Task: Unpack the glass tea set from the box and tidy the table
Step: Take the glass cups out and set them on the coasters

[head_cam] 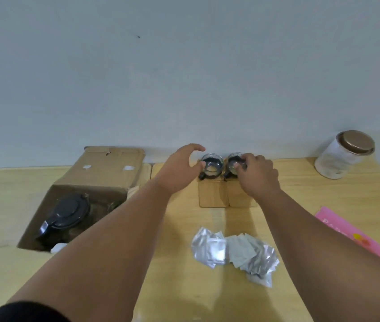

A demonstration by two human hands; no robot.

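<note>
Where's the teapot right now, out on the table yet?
Not yet: in the head view the teapot sits inside the open cardboard box at the left of the table, below the left hand.

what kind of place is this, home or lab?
Probably a home or small office, though I can't be sure: a light wooden table pushed against a plain pale wall, a lidded storage jar at the back, and an opened cardboard box from a delivery.
</note>
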